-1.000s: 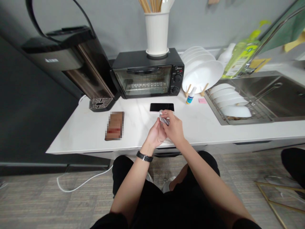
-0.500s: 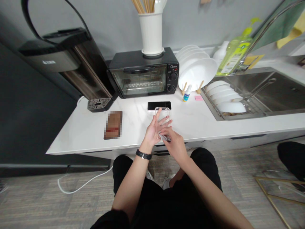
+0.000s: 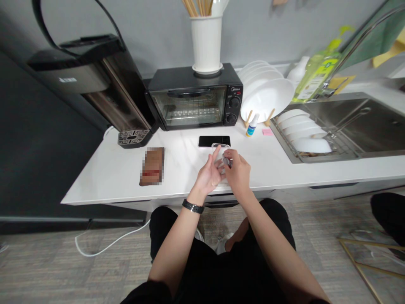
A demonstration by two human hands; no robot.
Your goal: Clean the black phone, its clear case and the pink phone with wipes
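A clear phone case (image 3: 221, 145) rests in my left hand (image 3: 206, 174), gripped along its edges with the index finger stretched toward its far end. My right hand (image 3: 238, 171) pinches a small grey cloth (image 3: 227, 161) against the inside of the case. Its fingertips partly hide the cloth. Just beyond the case, a phone (image 3: 214, 141) with a dark screen lies flat on the white counter (image 3: 183, 169). Farther back and to the right stands a small spray bottle (image 3: 252, 125) with a blue and yellow label.
A blurred brown item (image 3: 152, 166) lies on the left. Behind are a water dispenser (image 3: 126, 105), a toaster oven (image 3: 193, 105) and a rack of white plates (image 3: 268, 99). A pink note pad (image 3: 267, 132) lies near the sink (image 3: 348, 126), which holds bowls (image 3: 311, 145).
My right hand has moved with the cloth from the near end of the case up toward its far end. The view has shifted slightly; the phone stays put.
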